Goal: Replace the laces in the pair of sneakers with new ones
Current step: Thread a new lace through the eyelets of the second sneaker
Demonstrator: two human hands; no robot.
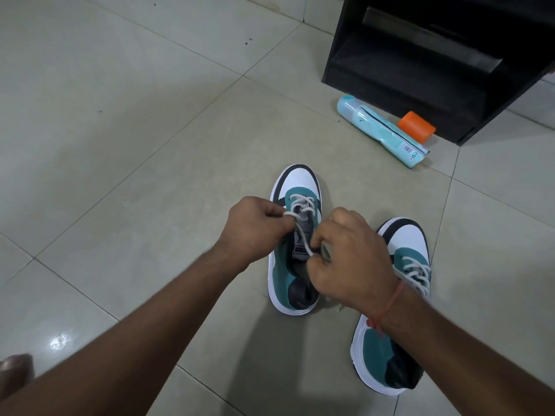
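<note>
Working from the left of the frame, the left hand point(255, 226) is curled closed, pinching a loop of the white lace point(301, 226) just where it leaves an eyelet; held that way, it probably keeps the lace taut while the other end is worked. At centre stands the left sneaker point(295, 235) on the tiled floor point(120, 130), toe pointing to the top of the frame, laced only over its lower eyelets, which suits threading from above. Right of it, the right hand point(348, 259) is also closed, its fingertips nipping the lace's free end over the tongue. At lower right the second sneaker point(393, 310) sits well apart, fully laced, partly behind the wrist. At upper right a pale blue packet point(381, 130) and an orange cylinder point(416, 127) lie beside a black cabinet point(435, 55).
</note>
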